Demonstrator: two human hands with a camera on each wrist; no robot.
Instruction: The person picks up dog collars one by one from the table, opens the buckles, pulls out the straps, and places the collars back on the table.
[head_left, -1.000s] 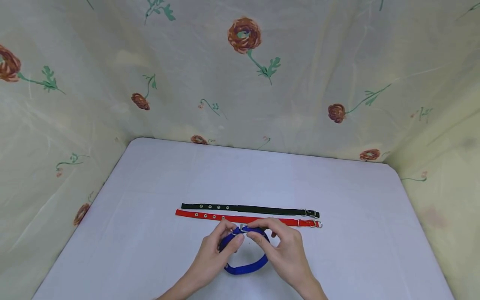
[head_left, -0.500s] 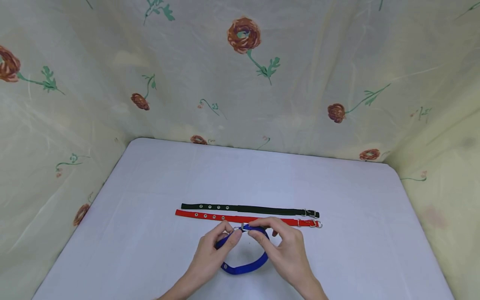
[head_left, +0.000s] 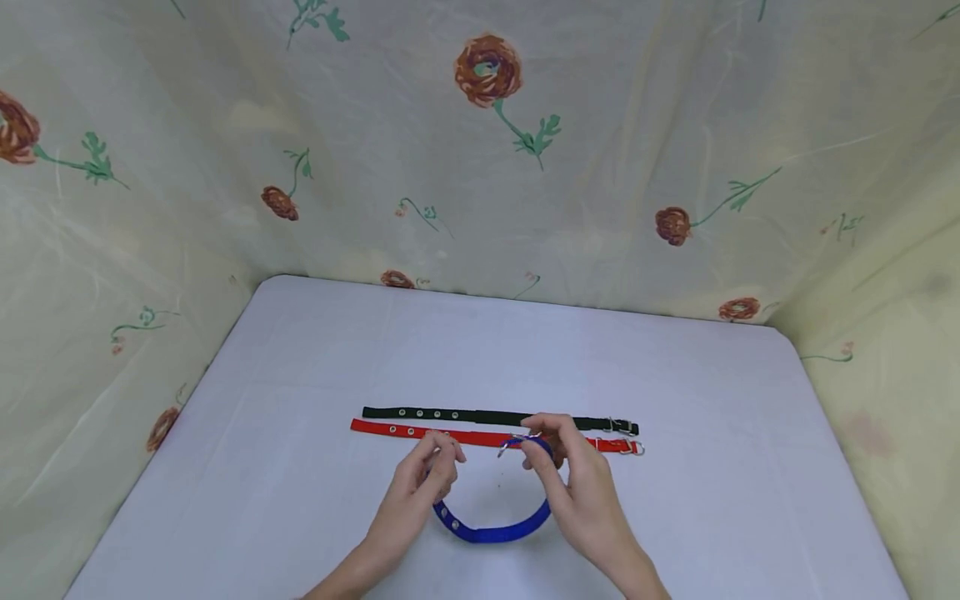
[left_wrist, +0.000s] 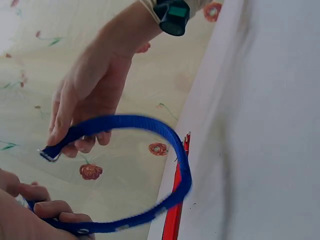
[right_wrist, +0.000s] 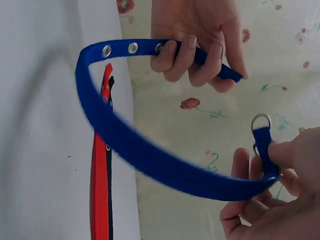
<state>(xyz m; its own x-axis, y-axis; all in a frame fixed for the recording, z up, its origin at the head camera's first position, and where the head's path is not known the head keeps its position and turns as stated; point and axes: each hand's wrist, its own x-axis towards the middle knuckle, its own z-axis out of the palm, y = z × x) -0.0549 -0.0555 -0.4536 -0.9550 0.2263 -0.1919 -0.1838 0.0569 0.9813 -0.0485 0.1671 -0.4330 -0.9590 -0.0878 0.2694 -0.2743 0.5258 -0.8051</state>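
A blue webbing pet collar [head_left: 501, 534] hangs as an open loop between my hands, bowed toward the table's near side. My left hand [head_left: 408, 483] grips its eyelet end; in the right wrist view those fingers [right_wrist: 184, 59] curl round the strap, and the plain tip sticks out beyond them. The other end, with a buckle and a D-ring [right_wrist: 261, 121], is pinched by my right hand [head_left: 583, 492]. A gap separates the two ends. Just beyond lie a red collar [head_left: 480, 437] and a black collar [head_left: 517, 417], flat and side by side; my hands partly cover the red one.
Under everything is a white table [head_left: 300, 350] with rounded far corners. Cream curtains [head_left: 360, 108] with a flower print stand round its back and sides. A dark band [left_wrist: 172, 17] sits on the right wrist.
The blue collar's ends were together at the buckle. Now they are apart: my left hand has moved left with the eyelet end, my right hand slightly right and away with the buckle end.
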